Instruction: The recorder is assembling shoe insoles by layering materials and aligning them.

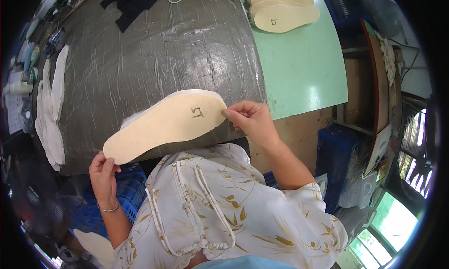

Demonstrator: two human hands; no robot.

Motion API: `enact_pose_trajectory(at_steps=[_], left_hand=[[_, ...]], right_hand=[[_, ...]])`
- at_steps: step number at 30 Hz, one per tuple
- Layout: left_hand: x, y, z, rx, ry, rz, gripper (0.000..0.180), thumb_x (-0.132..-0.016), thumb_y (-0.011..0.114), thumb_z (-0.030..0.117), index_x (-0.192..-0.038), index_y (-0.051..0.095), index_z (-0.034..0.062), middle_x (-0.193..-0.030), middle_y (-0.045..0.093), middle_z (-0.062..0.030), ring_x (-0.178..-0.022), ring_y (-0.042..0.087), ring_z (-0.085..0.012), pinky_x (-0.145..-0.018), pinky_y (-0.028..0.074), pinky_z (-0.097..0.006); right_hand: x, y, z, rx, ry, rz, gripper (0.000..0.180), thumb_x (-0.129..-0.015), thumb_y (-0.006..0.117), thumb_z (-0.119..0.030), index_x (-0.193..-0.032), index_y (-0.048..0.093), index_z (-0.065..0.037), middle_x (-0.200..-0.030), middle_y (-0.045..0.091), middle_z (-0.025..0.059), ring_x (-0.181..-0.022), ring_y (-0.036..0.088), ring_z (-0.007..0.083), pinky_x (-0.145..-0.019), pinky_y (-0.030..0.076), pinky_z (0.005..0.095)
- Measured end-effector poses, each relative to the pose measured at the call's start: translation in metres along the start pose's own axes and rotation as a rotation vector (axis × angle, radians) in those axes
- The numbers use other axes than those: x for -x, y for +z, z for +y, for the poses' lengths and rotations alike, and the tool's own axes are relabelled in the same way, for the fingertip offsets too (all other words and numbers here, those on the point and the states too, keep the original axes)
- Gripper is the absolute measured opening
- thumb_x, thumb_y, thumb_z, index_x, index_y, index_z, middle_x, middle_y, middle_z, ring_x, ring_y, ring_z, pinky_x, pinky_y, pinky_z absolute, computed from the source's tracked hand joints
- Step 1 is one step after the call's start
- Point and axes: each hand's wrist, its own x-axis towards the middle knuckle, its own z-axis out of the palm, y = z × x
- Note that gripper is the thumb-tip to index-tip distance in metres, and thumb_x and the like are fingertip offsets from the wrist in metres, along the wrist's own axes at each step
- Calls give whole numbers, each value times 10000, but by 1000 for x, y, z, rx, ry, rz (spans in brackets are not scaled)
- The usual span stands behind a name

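Note:
A cream insole [163, 121] with a dark handwritten mark spans the space between my two hands, over the near edge of the dark table. My left hand [104, 171] pinches its narrower end between thumb and fingers. At the wider end, my right hand [252, 121] grips the rim the same way. Behind its upper edge shows a strip of white fluffy material [133, 119]; how the two are joined is hidden.
The dark table [163, 58] has a plastic-like cover. White insole-shaped pieces [51, 114] lie along its left side, black cloth [128, 5] at the back. Cream insoles [285, 16] are piled on the green board [304, 68]. A blue crate [124, 194] stands below on the left.

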Motion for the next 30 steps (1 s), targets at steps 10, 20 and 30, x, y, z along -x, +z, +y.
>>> enact_pose_trajectory(at_steps=[10, 20, 30], left_hand=[[-2, -10, 11, -123, -130, -12, 191, -910, 682, 65, -1076, 674, -30, -921, 685, -69, -739, 598, -115, -615, 469, -235], [-16, -2, 14, -236, -235, 38, 107, -945, 665, 125, -989, 656, 28, -795, 651, -25, -669, 585, -92, -542, 441, -218], [-15, 2, 18, -205, -280, 51, 134, -911, 703, 101, -997, 683, 0, -792, 660, -34, -653, 592, -96, -537, 456, -213]], right_hand=[[-16, -2, 19, 83, -94, -6, 220, -908, 694, -166, -944, 721, 49, -757, 714, 92, -634, 594, 79, -586, 495, 259], [-16, 2, 18, 75, -137, 55, 183, -885, 690, -145, -916, 722, 33, -733, 702, 155, -586, 644, 178, -583, 515, 302], [-16, 1, 19, 108, -162, 60, 175, -915, 695, -128, -918, 709, 46, -715, 686, 77, -612, 574, 65, -556, 475, 248]])
